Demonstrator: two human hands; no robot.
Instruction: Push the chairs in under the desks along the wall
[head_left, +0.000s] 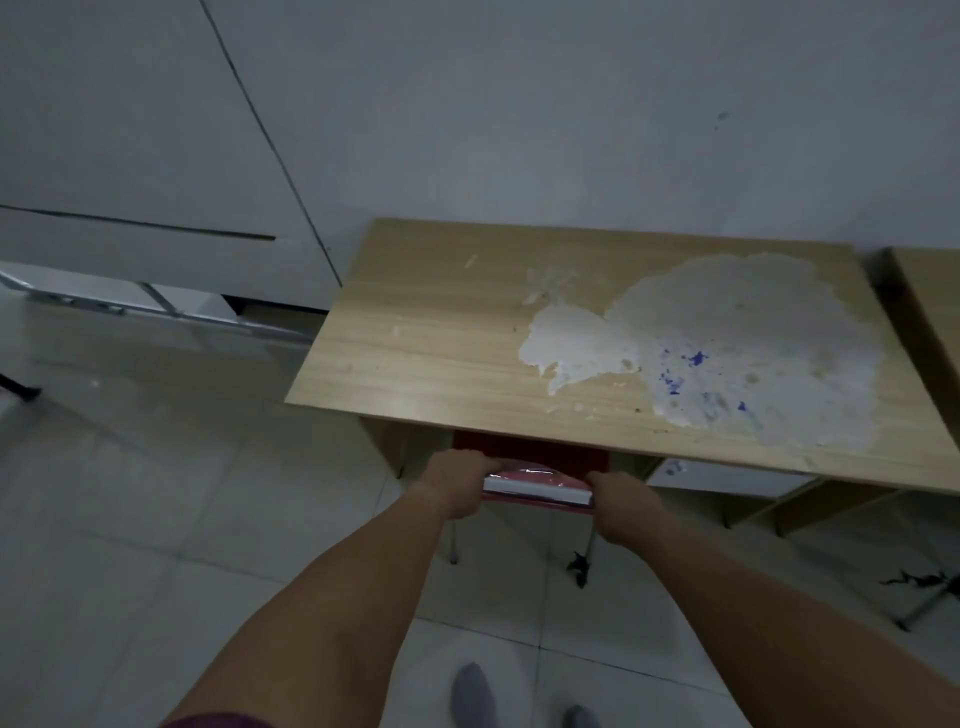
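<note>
A red chair (535, 460) stands under the front edge of a wooden desk (441, 332) that sits against the white wall. Only the chair's backrest top and two thin metal rear legs show; its seat is hidden beneath the desktop. My left hand (457, 480) grips the left end of the backrest top. My right hand (626, 501) grips the right end. The desktop has a large patch of peeled, whitish surface with blue stains on its right half.
A second wooden desk (930, 306) begins at the right edge. White panels (156, 156) lean against the wall at the left, above a metal frame (171, 312) on the tiled floor. Another chair leg (924, 603) shows low right. My socked feet are at the bottom.
</note>
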